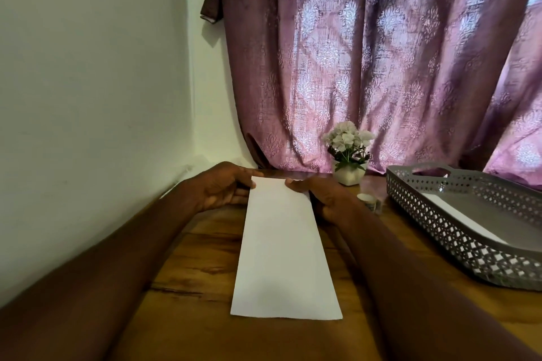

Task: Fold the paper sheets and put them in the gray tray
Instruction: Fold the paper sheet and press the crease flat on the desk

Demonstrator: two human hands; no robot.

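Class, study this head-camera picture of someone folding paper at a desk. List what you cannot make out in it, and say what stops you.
- Gray tray, head view: its right end is cut off by the picture's edge; its wall hides most of the white sheet inside.
- Small container behind the right hand: label blurred, too small to read.
- Folded paper: layer count cannot be told.
- Left hand: fingertips hidden behind the paper's far edge.

**Hidden and cut off**

The gray tray [457, 231] is cut by the right edge, and only a strip of the white sheet [463, 218] inside it is seen. A small white container [370, 201] is partly hidden behind the right hand [325, 198] and blurred. The fingertips of the left hand [223, 189] are hidden beneath the folded paper [283, 252].
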